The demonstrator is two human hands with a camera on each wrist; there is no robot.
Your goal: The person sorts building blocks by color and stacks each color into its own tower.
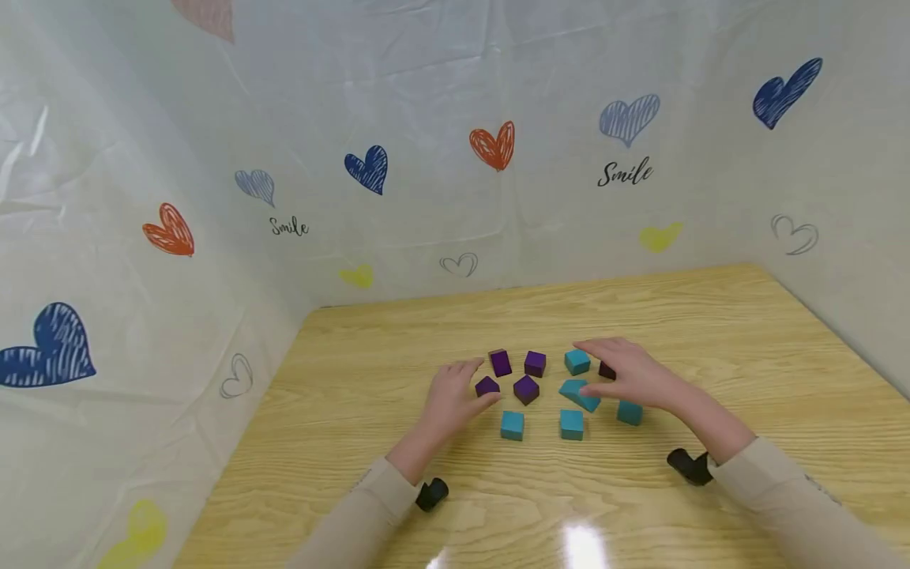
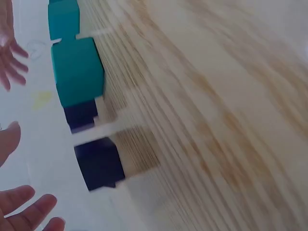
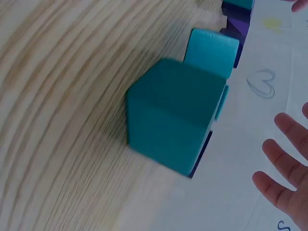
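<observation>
Purple and teal blocks lie spread over the wooden table. My left hand hovers at the left of the group with thumb and fingers apart, beside a purple block; in the left wrist view its fingers hold nothing. On the other side my right hand is over a teal wedge-shaped block, fingers spread and nothing gripped. A dark block is partly hidden behind that hand. Close in the right wrist view stands a large-looking teal block, apart from the fingers.
Nearer me are teal blocks: one at left, a middle one and a right one. Further back sit a tilted purple block and a teal cube. A white sheet with printed hearts hangs behind the table.
</observation>
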